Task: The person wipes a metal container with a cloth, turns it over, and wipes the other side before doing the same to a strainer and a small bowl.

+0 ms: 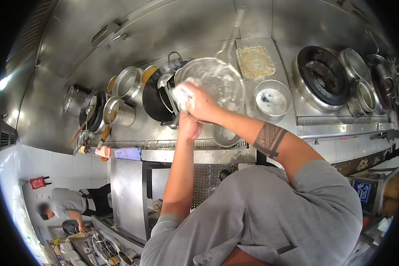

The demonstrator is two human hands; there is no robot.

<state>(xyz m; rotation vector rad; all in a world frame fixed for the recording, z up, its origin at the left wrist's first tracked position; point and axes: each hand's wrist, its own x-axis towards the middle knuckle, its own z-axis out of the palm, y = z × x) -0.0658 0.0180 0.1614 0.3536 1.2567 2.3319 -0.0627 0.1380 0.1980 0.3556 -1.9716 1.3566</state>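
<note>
Right hand fingers clutch a white cloth inside the wok — left hand fingers grip the wok's lower edge.

One camera sits on my head and looks forward and steeply down through a fisheye lens, so the picture bends into a circle with dark corners. My grey shirt fills 4 to 6 o'clock, very near the lens. My arms run up from it to the centre, where my right hand and left hand sit close in. The stove range curves beyond them from 9 to 3 o'clock, with the steel wall at 12. A co-worker shows small and far off at 8 o'clock.
</note>
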